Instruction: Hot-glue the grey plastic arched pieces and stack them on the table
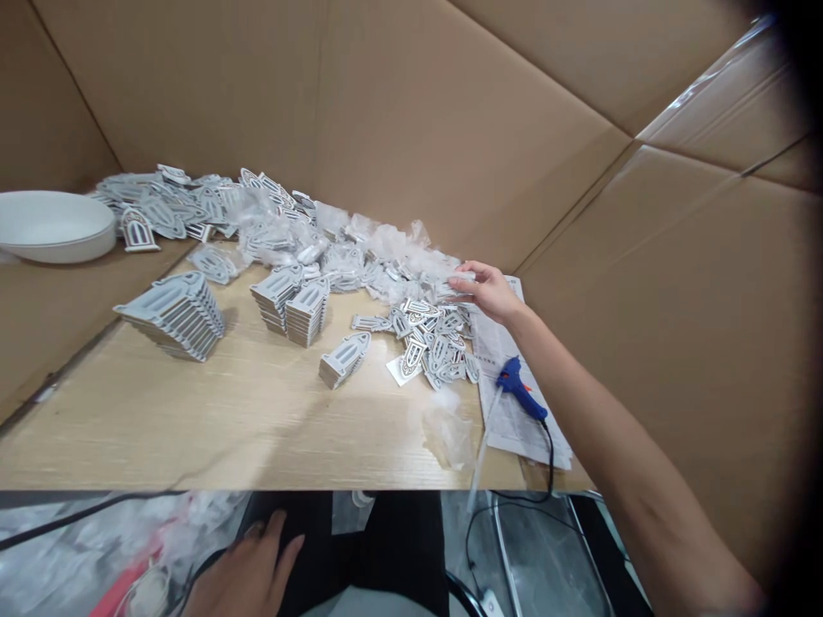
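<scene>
My right hand point(489, 293) reaches to the right end of a heap of clear plastic bags point(392, 257), its fingers closed around a bag of grey pieces. Below my left hand point(248, 566) is my dark-clothed thigh; its fingers are spread and it holds nothing. A loose pile of grey arched pieces point(441, 343) lies just in front of the bags. To its left stand a short stack point(345, 356), a pair of taller stacks point(307, 308) and a large leaning stack point(173, 313) of the same arched pieces.
A blue glue gun point(522, 390) with a black cord rests on newspaper point(498, 343) at the right. One crumpled plastic bag point(448, 433) lies near the front edge. White bowls point(57, 227) stand far left. Cardboard walls point(399, 111) enclose the wooden table point(244, 428).
</scene>
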The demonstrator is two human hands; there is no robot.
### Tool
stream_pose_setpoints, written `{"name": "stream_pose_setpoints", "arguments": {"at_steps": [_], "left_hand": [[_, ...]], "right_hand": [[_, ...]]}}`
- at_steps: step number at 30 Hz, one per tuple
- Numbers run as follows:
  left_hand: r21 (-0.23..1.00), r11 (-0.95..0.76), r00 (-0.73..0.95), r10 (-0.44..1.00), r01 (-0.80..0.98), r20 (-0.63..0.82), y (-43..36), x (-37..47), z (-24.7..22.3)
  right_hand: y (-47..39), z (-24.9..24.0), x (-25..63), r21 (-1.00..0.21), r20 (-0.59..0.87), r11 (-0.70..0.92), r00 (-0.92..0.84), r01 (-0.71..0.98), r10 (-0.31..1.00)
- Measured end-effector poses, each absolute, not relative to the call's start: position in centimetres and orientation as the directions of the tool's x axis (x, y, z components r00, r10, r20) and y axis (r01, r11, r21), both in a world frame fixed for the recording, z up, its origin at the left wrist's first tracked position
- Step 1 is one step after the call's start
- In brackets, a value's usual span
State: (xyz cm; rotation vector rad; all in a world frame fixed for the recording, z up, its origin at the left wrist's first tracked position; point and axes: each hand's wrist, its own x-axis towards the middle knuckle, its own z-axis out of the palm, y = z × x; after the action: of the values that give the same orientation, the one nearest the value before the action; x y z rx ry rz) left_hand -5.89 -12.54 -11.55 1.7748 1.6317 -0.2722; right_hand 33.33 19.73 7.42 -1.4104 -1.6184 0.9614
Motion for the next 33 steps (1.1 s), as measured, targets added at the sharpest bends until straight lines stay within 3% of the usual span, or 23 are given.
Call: {"name": "stream_pose_setpoints", "arguments": {"at_steps": [14,19,23,33], "left_hand": [[0.335,-0.026,0.216,0.809,0.942,-0.547,-13.7,-4.7,-12.2],[0.381,0.01,0.202,0.835,0.925,-0.512,-13.6,-4.8,-11.8],[0.364,-0.019,0.22,0.824,0.931,-0.522,-13.7,-5.0,-11.9],[0.307,-0.067,0.247,0.765,0.949,-0.595,-13.4,-4.5,-11.0]], "right_hand": [[19.1,6.5,34.9,-0.721,0.029,0.144,-0.178,0.678,0.984],[17.6,6.9,35.3,-0.626,0.125,0.337,-0.335,0.703,0.934],[16.0,6.7,35.6,-0.508,0.111,0.475,-0.492,0.719,0.863],[15.7,4.2,35.7,-0.274,0.321,0.533,-0.446,0.801,0.836]]}}
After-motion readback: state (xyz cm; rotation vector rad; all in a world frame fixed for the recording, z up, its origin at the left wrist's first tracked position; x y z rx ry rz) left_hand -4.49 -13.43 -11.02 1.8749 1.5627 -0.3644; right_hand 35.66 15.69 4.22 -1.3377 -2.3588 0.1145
